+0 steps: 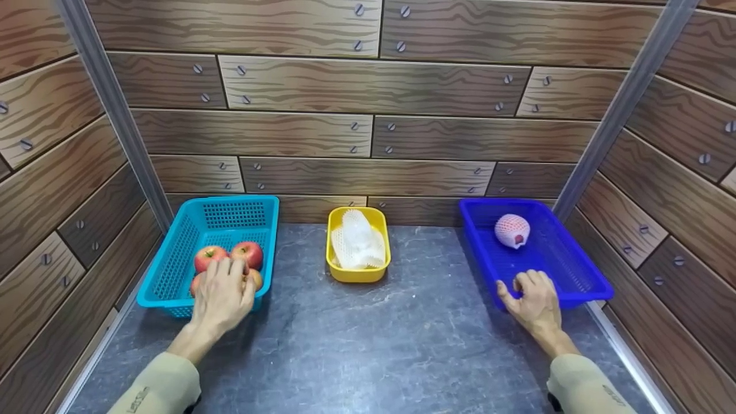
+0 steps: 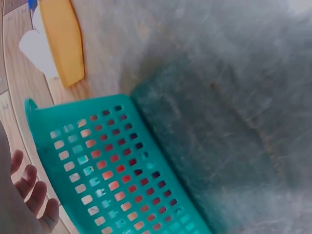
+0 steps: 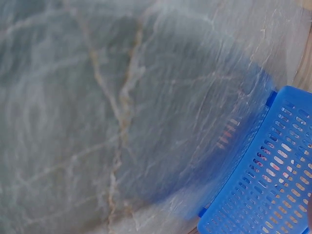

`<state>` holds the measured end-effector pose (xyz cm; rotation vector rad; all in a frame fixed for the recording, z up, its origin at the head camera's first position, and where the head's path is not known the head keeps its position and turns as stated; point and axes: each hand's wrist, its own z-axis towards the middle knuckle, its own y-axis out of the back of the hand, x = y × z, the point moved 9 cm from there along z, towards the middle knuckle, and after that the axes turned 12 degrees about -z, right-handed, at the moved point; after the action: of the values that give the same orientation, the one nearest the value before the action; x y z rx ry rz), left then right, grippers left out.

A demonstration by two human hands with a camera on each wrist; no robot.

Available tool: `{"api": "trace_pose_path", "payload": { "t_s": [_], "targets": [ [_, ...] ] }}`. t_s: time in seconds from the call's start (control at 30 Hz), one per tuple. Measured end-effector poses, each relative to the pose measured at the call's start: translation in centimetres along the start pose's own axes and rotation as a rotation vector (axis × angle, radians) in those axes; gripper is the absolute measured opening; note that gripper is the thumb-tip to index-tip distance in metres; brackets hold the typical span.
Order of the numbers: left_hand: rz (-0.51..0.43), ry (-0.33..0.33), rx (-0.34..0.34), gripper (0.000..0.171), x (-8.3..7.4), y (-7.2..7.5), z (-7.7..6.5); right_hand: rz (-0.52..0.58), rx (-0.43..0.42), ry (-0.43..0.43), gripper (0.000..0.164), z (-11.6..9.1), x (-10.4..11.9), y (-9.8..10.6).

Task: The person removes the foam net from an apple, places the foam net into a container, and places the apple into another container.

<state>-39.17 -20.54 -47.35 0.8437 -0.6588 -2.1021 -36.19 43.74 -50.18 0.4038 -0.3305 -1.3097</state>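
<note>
Several red apples (image 1: 247, 255) lie in the teal basket (image 1: 150, 290) on the left. My left hand (image 1: 221, 293) is over them, back of the hand up, covering part of the nearer apples. In the left wrist view its loosely bent fingers (image 2: 36, 197) show above the basket's rim with nothing between them. On the right, my right hand (image 1: 536, 302) hovers at the near edge of the blue basket (image 1: 566, 261), fingers loosely curled and holding nothing. Farther back in that basket sits one fruit in a white foam net (image 1: 512, 231), a reddish spot showing at its end.
Between the two baskets, a small yellow bin (image 1: 357, 276) holds white foam nets (image 1: 357, 238) against the back wall. The grey marbled tabletop (image 1: 374, 345) is bounded by wood-patterned walls (image 1: 374, 135) at the back and both sides.
</note>
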Motion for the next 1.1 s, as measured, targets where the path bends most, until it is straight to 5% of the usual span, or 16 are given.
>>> {"api": "trace_pose_path", "payload": {
  "t_s": [0.17,0.53,1.1],
  "targets": [
    [0.034,-0.091,-0.046,0.016,-0.8,-0.2,-1.1,-0.002,0.006,0.001,0.039,0.0,-0.1,0.0],
    [0.095,-0.174,-0.112,0.020,-1.2,-0.7,-2.9,0.006,0.026,0.002,0.039,-0.1,0.0,-0.1],
    [0.164,-0.196,-0.159,0.038,-0.3,-2.6,-4.2,0.007,0.011,-0.010,0.037,-0.1,-0.1,-0.1]
  ]
}}
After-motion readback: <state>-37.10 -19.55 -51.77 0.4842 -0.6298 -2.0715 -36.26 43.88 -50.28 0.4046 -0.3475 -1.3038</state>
